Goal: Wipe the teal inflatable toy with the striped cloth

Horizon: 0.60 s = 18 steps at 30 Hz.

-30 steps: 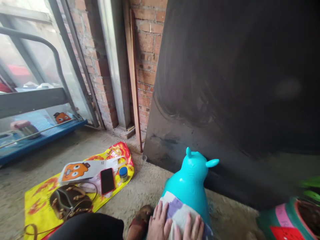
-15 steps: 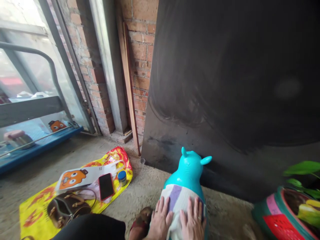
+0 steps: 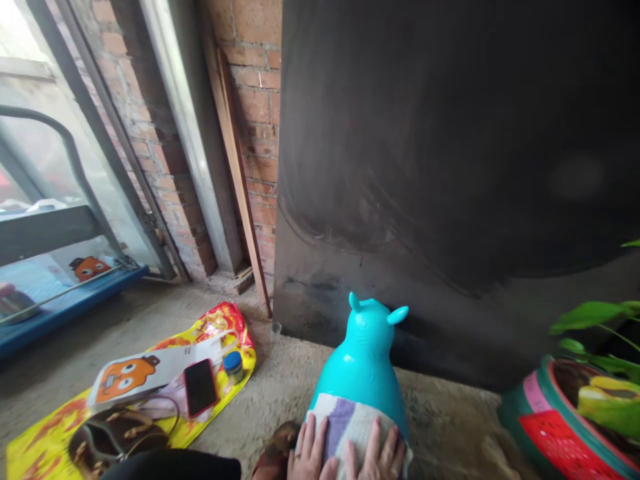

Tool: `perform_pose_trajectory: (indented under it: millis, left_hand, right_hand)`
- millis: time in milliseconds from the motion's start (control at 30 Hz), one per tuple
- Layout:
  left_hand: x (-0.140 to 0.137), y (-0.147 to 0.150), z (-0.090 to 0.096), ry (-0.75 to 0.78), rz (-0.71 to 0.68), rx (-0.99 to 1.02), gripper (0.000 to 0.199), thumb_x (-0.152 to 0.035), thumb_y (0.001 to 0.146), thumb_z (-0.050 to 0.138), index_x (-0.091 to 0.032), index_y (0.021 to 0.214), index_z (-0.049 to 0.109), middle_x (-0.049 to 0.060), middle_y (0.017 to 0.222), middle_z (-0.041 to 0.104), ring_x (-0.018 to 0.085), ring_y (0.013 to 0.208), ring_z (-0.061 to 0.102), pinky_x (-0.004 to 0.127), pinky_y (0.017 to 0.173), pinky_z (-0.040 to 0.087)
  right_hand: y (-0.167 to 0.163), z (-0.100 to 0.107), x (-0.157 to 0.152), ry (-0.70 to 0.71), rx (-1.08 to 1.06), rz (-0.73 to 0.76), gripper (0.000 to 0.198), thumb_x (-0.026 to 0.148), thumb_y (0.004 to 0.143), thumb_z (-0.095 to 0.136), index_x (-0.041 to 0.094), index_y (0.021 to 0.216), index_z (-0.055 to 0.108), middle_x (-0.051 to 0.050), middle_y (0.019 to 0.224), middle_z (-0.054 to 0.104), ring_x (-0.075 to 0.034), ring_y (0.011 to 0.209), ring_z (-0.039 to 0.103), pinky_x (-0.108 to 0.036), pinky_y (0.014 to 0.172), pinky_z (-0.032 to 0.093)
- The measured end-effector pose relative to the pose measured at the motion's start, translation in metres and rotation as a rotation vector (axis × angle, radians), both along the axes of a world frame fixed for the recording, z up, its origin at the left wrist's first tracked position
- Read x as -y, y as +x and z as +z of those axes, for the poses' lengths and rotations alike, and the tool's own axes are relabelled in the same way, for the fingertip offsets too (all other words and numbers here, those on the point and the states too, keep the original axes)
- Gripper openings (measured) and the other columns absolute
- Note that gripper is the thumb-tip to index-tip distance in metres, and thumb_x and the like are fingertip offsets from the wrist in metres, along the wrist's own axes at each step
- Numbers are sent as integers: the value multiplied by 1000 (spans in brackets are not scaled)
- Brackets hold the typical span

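Observation:
A turquoise inflatable animal toy (image 3: 361, 367) with two ears stands at the lower middle, its head toward the dark board. Over its back lies a white cloth with a purple stripe (image 3: 340, 421). My left hand (image 3: 311, 455) rests flat on the cloth's left side, fingers stretched out. On the right side of the same cloth, my right hand (image 3: 376, 456) lies palm down with its fingers spread. Both hands are partly cut off by the lower edge of the view.
A large black board (image 3: 440, 167) leans against the brick wall. At left, a yellow bag (image 3: 45, 423) on the floor bears a phone (image 3: 200, 388), a blue-lidded jar (image 3: 233, 367) and a brown handbag (image 3: 117, 437). A potted plant (image 3: 555, 417) stands right; a blue rack (image 3: 75, 291) is far left.
Both hands and the cloth have slid back along the toy toward me, baring more of its turquoise back. The view has turned slightly right.

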<state>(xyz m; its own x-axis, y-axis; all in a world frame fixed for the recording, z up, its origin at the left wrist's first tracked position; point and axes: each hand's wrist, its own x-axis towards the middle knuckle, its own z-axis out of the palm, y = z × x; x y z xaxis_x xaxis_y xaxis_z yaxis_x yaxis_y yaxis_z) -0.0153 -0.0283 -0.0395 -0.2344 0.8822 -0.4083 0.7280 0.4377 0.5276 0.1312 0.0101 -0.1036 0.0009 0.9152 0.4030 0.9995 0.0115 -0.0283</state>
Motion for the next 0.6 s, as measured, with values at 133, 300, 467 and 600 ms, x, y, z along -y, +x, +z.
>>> perform_pose_trajectory:
  millis: [133, 300, 467, 600]
  left_hand:
    - [-38, -1, 20, -32, -3, -2, 67, -41, 90, 37, -21, 152, 21, 7, 164, 7, 28, 153, 11, 55, 121, 24]
    - [-74, 0, 29, -32, 11, 15, 68, -48, 92, 32, -25, 154, 15, 6, 165, 4, 28, 153, 6, 60, 120, 21]
    - [-71, 0, 35, -61, 5, -5, 68, -48, 92, 29, -24, 154, 13, 7, 166, 3, 28, 153, 7, 61, 118, 25]
    - [-45, -1, 24, -69, -20, -29, 69, -47, 90, 33, -24, 153, 17, 6, 165, 7, 29, 153, 10, 61, 115, 32]
  right_hand:
    - [-7, 30, -41, -206, -153, 0, 72, 62, 89, 35, 16, 145, 41, -24, 154, 33, -48, 137, 35, -73, 84, 46]
    - [-14, 61, -78, -279, -191, 45, 72, 57, 91, 35, 15, 149, 30, -23, 158, 22, -45, 144, 23, -75, 95, 40]
    - [-16, 64, -79, -302, -235, 43, 72, 59, 91, 35, 17, 150, 29, -21, 159, 22, -44, 145, 25, -76, 95, 40]
    - [-10, 34, -49, -180, -188, -13, 66, 58, 90, 37, 21, 144, 41, -19, 155, 33, -45, 137, 38, -73, 86, 47]
